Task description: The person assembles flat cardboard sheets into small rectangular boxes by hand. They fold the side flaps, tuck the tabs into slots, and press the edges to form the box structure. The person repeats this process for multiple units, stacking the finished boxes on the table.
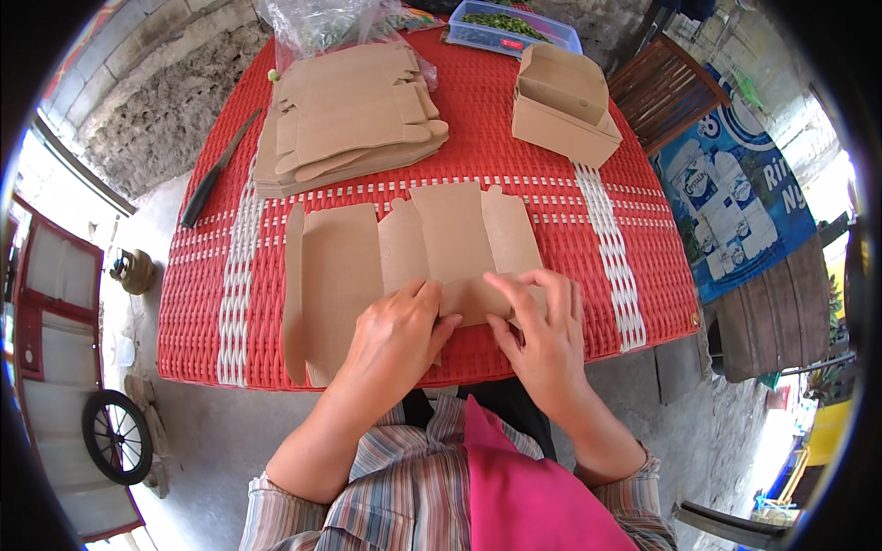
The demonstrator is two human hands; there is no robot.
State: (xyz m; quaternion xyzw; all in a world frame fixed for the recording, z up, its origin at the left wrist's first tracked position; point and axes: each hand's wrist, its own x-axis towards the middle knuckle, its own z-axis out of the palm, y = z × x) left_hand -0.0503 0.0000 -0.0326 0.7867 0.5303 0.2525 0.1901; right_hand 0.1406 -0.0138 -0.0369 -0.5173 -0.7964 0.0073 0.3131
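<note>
A flat brown cardboard box blank [342,253] lies creased into panels across the near part of the red woven table. Its left side flap stands up. My left hand [390,335] is closed on the blank's near edge, fingers curled and the thumb pointing right. At the same edge, farther right, my right hand [544,335] grips a near flap, index finger bent over the card and thumb below it. Behind the blank is a stack of flat box blanks [354,110]. A folded cardboard box [562,129] with its lid raised stands at the far right.
A knife [216,174] with a black handle lies at the table's left edge. Toward the back are a clear plastic bag [317,28] and a blue-tinted tub [469,35] of chopped greens. A wooden chair [666,92] stands right of the table [643,248].
</note>
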